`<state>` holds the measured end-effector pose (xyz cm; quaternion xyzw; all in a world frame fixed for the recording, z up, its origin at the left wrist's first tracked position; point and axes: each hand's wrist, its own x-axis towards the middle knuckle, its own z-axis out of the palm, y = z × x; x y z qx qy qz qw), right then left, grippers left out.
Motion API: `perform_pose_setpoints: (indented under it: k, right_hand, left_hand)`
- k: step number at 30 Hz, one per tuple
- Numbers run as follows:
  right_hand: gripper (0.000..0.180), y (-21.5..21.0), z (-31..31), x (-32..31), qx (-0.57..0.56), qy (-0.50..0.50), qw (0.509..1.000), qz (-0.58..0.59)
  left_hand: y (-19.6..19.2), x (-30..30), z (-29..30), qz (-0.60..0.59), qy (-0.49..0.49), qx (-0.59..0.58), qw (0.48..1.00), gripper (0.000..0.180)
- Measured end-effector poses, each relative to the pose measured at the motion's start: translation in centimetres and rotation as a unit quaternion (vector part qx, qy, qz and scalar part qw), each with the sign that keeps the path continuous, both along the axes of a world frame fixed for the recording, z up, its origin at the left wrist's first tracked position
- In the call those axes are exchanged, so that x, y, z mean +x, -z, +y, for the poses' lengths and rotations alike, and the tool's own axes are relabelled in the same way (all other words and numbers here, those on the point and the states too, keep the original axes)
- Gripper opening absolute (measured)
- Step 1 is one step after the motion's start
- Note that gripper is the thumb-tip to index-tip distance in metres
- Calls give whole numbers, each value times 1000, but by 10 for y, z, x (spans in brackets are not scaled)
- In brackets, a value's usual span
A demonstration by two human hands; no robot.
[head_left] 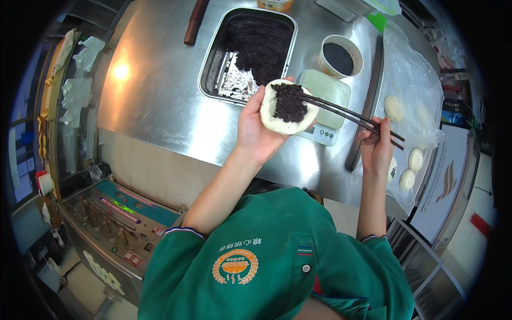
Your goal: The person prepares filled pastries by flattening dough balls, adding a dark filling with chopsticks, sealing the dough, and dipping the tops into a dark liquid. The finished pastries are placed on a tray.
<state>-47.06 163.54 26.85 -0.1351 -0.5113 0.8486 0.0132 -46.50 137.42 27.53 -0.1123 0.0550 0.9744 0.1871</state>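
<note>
Green shirt [280,234] | left hand [255,128], half-curled, cupping dough [285,127] (dark filling [289,104] atop) | right hand [377,146] pinching chopsticks [397,136]

Warm glare spots the steel table [165,80]; toward black corners, lines bend.

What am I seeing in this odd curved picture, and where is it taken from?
There is no robot here: these are a person's two bare hands. The picture comes from a fisheye camera worn on that person's head, looking down, so straight edges bend. The left hand holds a pale dough round topped with dark filling. The right hand holds dark chopsticks, their tips at the filling. On the metal table are a tray and a tub, both with dark contents, and a pale green scale.
</note>
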Motion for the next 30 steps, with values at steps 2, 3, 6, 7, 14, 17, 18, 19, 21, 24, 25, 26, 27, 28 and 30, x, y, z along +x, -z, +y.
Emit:
perform_pose_setpoints:
  k: [2,3,6,7,14,17,18,19,21,24,25,26,27,28,30]
  right_hand:
    - [39,-10,14,2,-81,45,993,-75]
    - [41,-13,21,1,-116,30,992,-26]
    - [43,-2,48,1,-171,-51,982,63]
    - [42,3,37,-1,-158,-49,985,51]
    - [51,-11,-42,4,-31,-122,992,-12]
    - [52,-3,-33,-7,-68,-91,994,-5]
    - [53,7,-32,-11,-77,-84,993,-18]
    - [53,26,-22,-15,-85,-60,992,-69]
    - [54,48,3,-9,-104,-29,981,-161]
    - [52,32,41,12,-39,6,994,-107]
    - [52,28,52,17,31,30,992,-117]
    - [54,27,62,16,101,50,986,-121]
    - [53,31,72,15,138,59,983,-102]
    - [54,21,68,10,168,61,981,-80]
    - [51,15,68,5,176,53,983,-3]
  left_hand:
    - [-3,-3,1,14,-19,25,999,51]
    - [-6,-7,3,-4,-42,-75,996,52]
    - [-3,-18,13,-6,-27,-71,997,56]
    - [4,-21,19,17,1,5,1000,58]
    - [15,-39,83,48,-5,-166,985,60]
    - [31,-54,92,89,-12,-293,952,52]
    - [53,-60,89,114,-18,-389,914,47]
    - [66,-60,93,72,-37,-481,873,45]
    - [94,-43,81,71,-72,-648,755,41]
    - [80,12,36,220,-87,-686,688,39]
    - [84,32,14,179,-23,-671,719,34]
    - [93,44,-5,141,36,-652,744,31]
    - [97,50,-13,59,-2,-619,783,29]
    - [92,50,-18,-28,-43,-580,813,30]
    - [86,38,-29,-106,-124,-531,832,35]
